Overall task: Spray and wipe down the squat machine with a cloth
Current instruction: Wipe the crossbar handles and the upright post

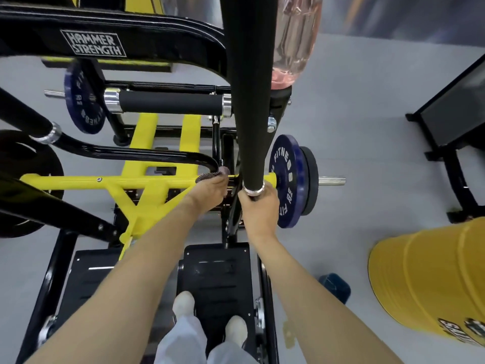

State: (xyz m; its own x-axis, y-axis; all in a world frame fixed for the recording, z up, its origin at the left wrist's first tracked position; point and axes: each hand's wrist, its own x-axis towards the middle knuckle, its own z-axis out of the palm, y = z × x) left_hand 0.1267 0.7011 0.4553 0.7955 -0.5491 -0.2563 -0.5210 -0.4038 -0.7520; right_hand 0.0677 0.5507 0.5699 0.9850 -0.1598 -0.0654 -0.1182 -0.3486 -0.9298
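I stand on the black footplate (217, 269) of a yellow and black squat machine (147, 179). My left hand (207, 191) holds a small brownish cloth (213, 175) against the spot where a curved black tube meets the yellow crossbar. My right hand (259, 206) grips the lower end of a long black padded handle (249, 101), just under its chrome ring. A clear spray bottle with pink liquid (296, 40) shows at the top, beside that handle; its head is out of view.
Blue weight plates hang on the right sleeve (286, 179) and the far left sleeve (84, 101). A yellow barrel (430, 279) stands at the right, with a blue object (334, 285) on the grey floor beside it. A black stand (451, 114) is at the far right.
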